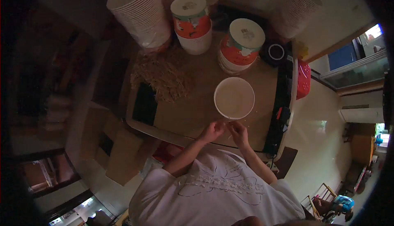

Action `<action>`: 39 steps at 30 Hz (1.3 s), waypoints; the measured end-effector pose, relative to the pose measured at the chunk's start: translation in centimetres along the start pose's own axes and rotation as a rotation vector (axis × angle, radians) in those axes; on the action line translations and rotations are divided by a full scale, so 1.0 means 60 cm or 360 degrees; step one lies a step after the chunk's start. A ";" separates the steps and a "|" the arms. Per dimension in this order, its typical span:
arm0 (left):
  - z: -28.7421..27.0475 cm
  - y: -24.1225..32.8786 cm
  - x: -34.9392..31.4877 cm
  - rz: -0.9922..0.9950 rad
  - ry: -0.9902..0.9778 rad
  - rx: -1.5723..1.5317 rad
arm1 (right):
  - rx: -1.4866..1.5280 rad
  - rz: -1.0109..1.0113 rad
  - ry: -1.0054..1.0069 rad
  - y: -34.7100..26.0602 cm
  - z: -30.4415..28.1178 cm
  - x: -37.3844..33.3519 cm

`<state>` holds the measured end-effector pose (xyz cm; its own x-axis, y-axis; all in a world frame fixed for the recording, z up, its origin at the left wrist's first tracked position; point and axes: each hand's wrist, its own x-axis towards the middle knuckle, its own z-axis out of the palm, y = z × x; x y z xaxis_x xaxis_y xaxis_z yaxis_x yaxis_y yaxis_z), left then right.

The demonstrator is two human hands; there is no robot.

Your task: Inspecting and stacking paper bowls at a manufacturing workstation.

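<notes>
A white round paper tub (234, 98) stands with its open top up near the front of the table, and its inside looks bare. Just in front of its rim, my left hand (212, 131) and my right hand (238, 133) meet with fingers pinched. Whatever lies between the fingertips is too small and dim to name. To the left of the tub is a loose heap of thin tan strips (162, 76). Behind it rise two stacks of tubs with orange and green printed sides, a left stack (191, 23) and a right stack (241, 45).
Tall stacks of white tubs (137, 14) line the back left, and another stack (296, 10) leans at the back right. A black round device (276, 52) sits by the right edge, near a red plastic basket (303, 79). Cardboard boxes (123, 156) are at the lower left.
</notes>
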<state>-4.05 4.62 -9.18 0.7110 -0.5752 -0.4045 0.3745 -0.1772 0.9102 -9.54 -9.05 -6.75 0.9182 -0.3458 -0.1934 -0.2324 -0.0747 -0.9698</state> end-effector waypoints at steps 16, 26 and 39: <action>0.003 0.011 0.021 0.0074 0.0179 -0.0133 | 0.0174 0.0171 0.0013 -0.036 0.003 0.001; -0.008 0.006 0.028 0.0072 0.0444 0.0063 | 0.0609 0.0322 0.0011 0.018 0.003 0.009; -0.027 0.029 0.026 -0.0195 0.0461 -0.0355 | 0.0623 0.0413 -0.0023 0.014 -0.002 0.025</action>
<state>-1.32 4.68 -8.36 0.7795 -0.3056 -0.5468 0.5648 -0.0346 0.8245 -8.42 -9.77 -7.86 0.8508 -0.2929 -0.4363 -0.3190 0.3720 -0.8717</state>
